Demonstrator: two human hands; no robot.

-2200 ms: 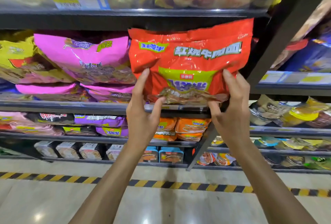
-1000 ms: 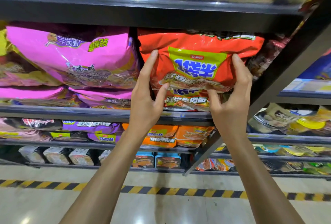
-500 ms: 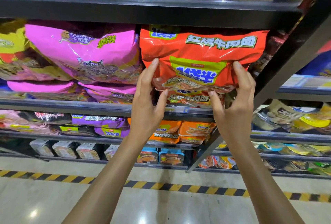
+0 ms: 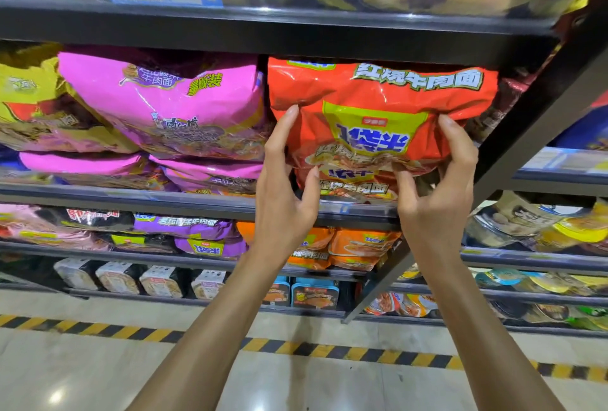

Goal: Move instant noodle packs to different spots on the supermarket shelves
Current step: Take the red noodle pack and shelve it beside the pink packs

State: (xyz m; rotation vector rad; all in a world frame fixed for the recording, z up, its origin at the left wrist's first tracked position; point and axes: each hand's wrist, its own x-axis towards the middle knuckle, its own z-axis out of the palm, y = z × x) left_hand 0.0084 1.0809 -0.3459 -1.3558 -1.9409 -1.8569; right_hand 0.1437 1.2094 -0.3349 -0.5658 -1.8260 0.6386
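A large red instant noodle pack (image 4: 378, 104) sits in the right end of the upper shelf bay, lying on top of another red pack (image 4: 355, 188). My left hand (image 4: 284, 187) holds its left side, fingers reaching up along the edge and thumb at the lower rim. At the pack's right lower corner, my right hand (image 4: 437, 190) grips it with curled fingers on the side and the thumb underneath. The pack's top edge reaches the underside of the shelf above.
Pink noodle packs (image 4: 171, 104) fill the bay to the left, yellow ones (image 4: 29, 104) beyond. A black upright post (image 4: 533, 127) borders the right. Lower shelves hold purple packs (image 4: 184, 229), orange packs (image 4: 358, 246) and cup noodles (image 4: 118, 277). A hazard-striped line (image 4: 329, 349) crosses the floor.
The red pack has gone from out in front of the shelf into the bay and now lies on the other red pack. Both hands stayed on its lower corners.
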